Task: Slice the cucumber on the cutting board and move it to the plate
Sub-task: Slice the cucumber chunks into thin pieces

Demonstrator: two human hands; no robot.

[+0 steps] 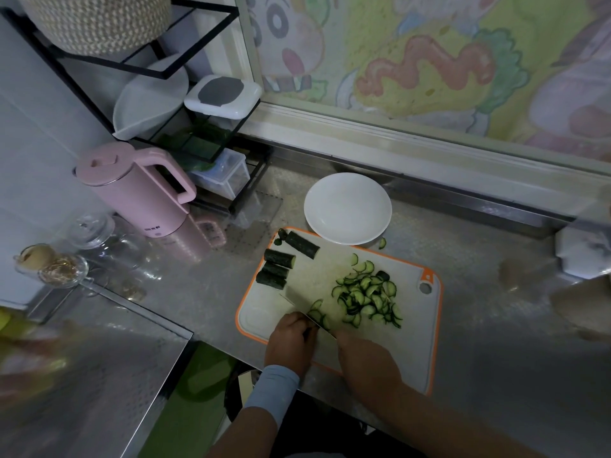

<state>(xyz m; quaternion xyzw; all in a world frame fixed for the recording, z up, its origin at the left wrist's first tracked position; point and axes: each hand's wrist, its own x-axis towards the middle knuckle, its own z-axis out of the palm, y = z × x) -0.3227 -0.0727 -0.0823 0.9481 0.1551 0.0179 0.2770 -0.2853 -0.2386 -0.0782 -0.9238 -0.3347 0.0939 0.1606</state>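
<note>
Right hand (pixel 363 361) has its grip wrapped on the knife (pixel 291 303). Left hand (pixel 291 338) curls against the blade, its hold I cannot tell. Cucumber slices (pixel 367 299) are heaped on the cutting board (pixel 317 276), four chunks (pixel 277 269) sit far-left, and the plate (pixel 347 208) is just beyond.

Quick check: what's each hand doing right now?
Left hand: fingers curled beside the knife; what it holds is hidden.
Right hand: closed on the knife handle.
</note>
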